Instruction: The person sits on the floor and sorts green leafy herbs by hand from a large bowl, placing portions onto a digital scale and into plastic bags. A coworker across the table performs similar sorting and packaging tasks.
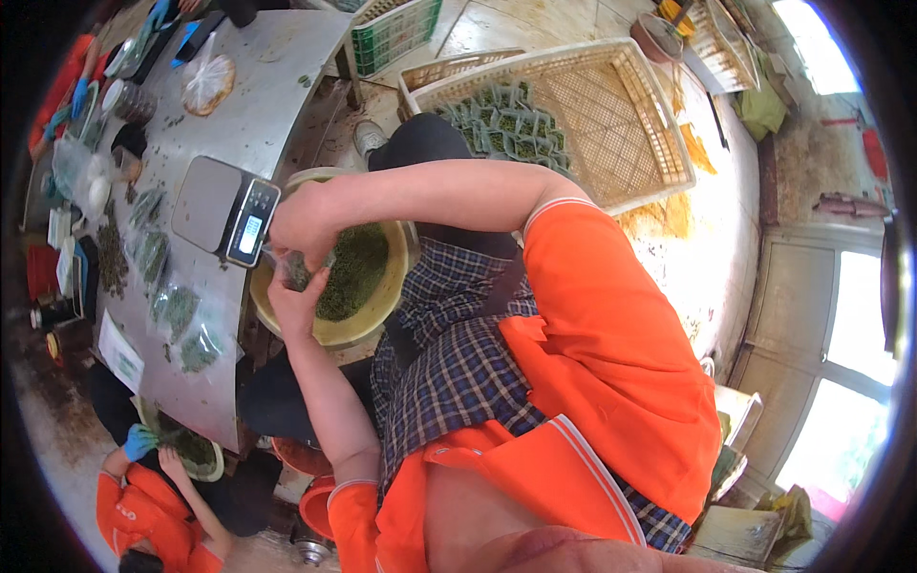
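Observation:
My left hand [297,304] grips the lower side of a small clear plastic bag [295,271] with green plant pieces inside. From above, my right hand [304,218] holds the same bag, its fingers partly hidden. Both hands are over a round yellowish basin [358,331] of loose small green plant pieces [354,268]. Beside my right hand, at the metal table's edge, a digital scale [208,204] with a lit display has a bare plate. Several filled clear bags [179,311] lie on the metal table [215,286].
A plastic crate [616,122] beyond my right arm holds rows of filled bags [501,118]. A green crate [397,36] stands near the table. A tied bag [208,84] and a jar [130,102] are on the table. A co-worker [154,508] bends over another basin [208,469] at lower left.

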Demonstrator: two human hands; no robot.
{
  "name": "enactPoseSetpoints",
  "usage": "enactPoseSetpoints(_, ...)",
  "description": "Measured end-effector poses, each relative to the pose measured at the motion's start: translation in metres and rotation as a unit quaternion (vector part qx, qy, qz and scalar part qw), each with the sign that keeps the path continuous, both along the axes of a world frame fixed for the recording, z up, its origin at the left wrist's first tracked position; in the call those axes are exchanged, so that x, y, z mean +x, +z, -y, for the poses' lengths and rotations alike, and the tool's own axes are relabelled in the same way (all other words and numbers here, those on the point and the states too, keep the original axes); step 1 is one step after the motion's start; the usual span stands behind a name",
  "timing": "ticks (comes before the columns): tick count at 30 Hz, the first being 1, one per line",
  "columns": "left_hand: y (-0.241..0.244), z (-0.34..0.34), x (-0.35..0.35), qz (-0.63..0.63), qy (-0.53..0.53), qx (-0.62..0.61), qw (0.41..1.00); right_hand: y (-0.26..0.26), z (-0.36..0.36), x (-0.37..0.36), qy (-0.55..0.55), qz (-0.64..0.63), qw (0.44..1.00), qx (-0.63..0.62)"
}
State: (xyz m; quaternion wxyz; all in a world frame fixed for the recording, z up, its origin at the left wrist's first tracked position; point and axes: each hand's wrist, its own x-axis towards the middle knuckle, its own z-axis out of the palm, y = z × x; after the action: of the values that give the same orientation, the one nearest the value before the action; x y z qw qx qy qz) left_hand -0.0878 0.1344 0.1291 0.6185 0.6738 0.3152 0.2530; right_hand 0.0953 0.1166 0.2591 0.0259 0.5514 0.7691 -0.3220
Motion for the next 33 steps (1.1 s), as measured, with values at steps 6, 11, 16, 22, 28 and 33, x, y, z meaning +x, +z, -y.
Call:
enactPoseSetpoints(6, 0.022, 0.024, 0.024, -0.024, 0.064, 0.039, 0.997, 0.009, 0.036, 0.019, -0.068, -0.07, 0.988, -0.119)
enactPoseSetpoints(11, 0.008, 0.016, 0.034, -0.027, 0.056, 0.027, 0.998, 0.006, 0.079, 0.027, -0.199, -0.081, 0.965, 0.148)
enactPoseSetpoints(16, 0.074, 0.044, 0.102, -0.001, -0.05, 0.081, 0.995, 0.016, 0.128, 0.067, -0.349, -0.085, 0.827, 0.433)
enactPoseSetpoints(22, 0.084, 0.048, 0.145, -0.006, -0.099, 0.124, 0.987, -0.032, 0.238, 0.176, -0.615, -0.096, 0.689, 0.371)
enactPoseSetpoints(28, 0.007, 0.021, 0.078, -0.049, -0.01, 0.034, 0.998, -0.131, 0.409, 0.291, -0.762, 0.202, 0.575, 0.219)
enactPoseSetpoints(33, -0.015, 0.017, 0.022, -0.052, 0.088, -0.02, 0.995, -0.201, 0.495, 0.289, -0.725, 0.342, 0.597, -0.005)
